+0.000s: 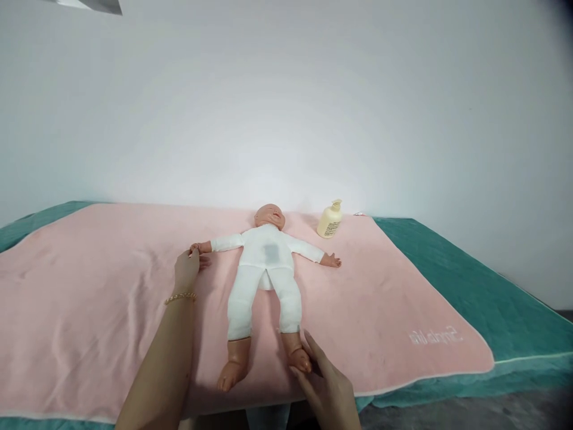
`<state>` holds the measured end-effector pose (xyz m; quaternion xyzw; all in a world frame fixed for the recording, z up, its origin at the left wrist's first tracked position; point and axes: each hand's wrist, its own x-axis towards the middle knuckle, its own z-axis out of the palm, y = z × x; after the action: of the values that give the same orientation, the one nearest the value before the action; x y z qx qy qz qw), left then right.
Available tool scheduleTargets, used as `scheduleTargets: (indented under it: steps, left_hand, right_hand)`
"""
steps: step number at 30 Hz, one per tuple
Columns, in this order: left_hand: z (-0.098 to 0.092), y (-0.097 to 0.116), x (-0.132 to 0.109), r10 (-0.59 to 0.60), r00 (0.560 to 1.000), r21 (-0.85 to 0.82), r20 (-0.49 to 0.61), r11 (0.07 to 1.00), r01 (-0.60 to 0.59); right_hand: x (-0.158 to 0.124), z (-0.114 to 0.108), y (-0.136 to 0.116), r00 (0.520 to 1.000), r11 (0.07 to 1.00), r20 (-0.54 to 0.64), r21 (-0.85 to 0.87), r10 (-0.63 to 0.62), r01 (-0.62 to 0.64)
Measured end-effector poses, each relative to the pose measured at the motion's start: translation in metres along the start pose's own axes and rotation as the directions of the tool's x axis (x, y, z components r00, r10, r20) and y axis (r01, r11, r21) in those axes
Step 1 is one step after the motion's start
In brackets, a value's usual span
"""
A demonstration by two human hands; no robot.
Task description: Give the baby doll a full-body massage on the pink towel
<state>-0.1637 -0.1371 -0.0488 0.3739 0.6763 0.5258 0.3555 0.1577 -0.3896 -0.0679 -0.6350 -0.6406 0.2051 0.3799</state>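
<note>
White-clad doll's (250, 254) hand (205, 246) meets left fingers (192, 253), its foot (297, 356) right fingers (316, 351).

We have gap between legs (242, 298) of doll (250, 257), tapering away from us. On our right, broad stretch of blanket (385, 298) runs free beyond outflung arm (308, 248); bottle (329, 221) stands in way farther back. Wall (277, 119) closes far side. Our left forearm (163, 358) bars near left; our right hand (329, 376) hems foot (295, 353).
</note>
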Motion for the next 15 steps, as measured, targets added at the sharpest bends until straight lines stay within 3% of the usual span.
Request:
scheduleTargets:
  steps: [4,8,12,15]
  left_hand:
    - [0.001,-0.001,0.002,-0.030,0.999,-0.013,0.023,0.999,0.030]
    - [0.002,0.000,-0.001,-0.021,0.999,-0.012,0.025,1.000,0.021]
    - [0.003,0.006,-0.010,0.030,1.000,0.037,-0.005,0.999,-0.029]
    - [0.009,0.015,-0.022,0.138,0.988,0.099,-0.062,0.986,-0.132]
  right_hand:
    - [-0.004,0.005,0.004,1.000,0.999,0.000,-0.012,0.030,-0.030]
    - [-0.007,0.012,0.003,0.994,0.997,-0.077,0.034,0.074,-0.072]
    - [-0.009,0.016,-0.001,0.988,0.996,-0.132,0.042,0.077,-0.072]
    - [-0.006,0.009,-0.007,0.987,0.999,-0.152,0.010,0.054,-0.053]
